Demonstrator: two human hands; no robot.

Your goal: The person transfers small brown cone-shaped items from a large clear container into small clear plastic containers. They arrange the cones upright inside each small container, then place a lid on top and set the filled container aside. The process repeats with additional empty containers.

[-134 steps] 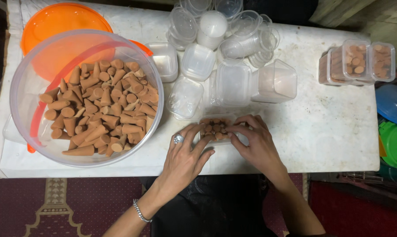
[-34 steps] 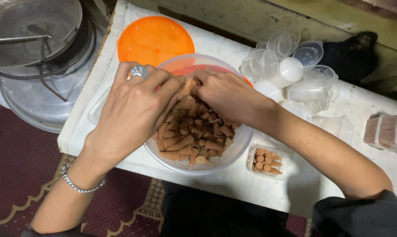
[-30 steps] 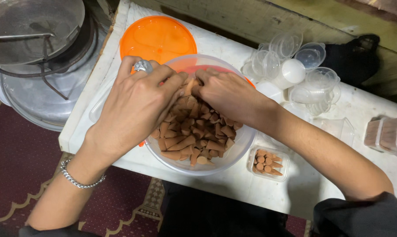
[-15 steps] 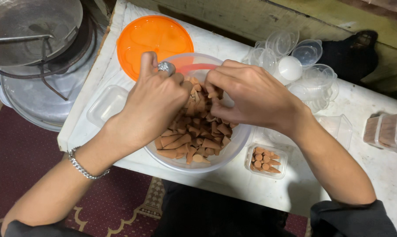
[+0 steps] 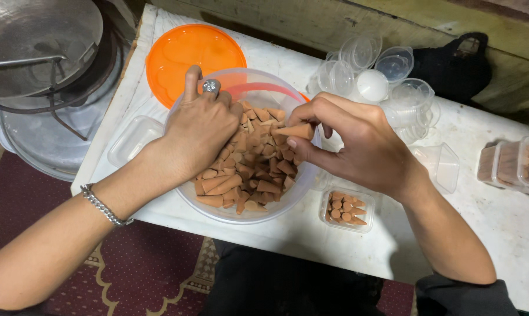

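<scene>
So compared to a moment ago, the right hand (image 5: 358, 143) has come up out of the pile with a single brown cone (image 5: 296, 131) pinched between thumb and fingertips, held sideways just over the heap near the bowl's right rim. Half a second back both hands were digging in together, so to me this looks like one cone finally got picked out and is ready to go somewhere. The left hand (image 5: 201, 126) is still down in the clear plastic bowl (image 5: 241, 215), fingers curled into the cones, and I honestly can't tell if it's gripping any. The cones (image 5: 247, 175) themselves are dull terracotta, pointy, matte, all jumbled every which way, filling the bowl roughly halfway. Just beside the bowl, on the white table (image 5: 510, 234), sits a small clear tub (image 5: 347, 209) with a handful of cones already in it. The orange lid (image 5: 182, 52) sits behind the bowl, and a bunch of empty clear tubs (image 5: 387, 76) is off to the back right.
</scene>
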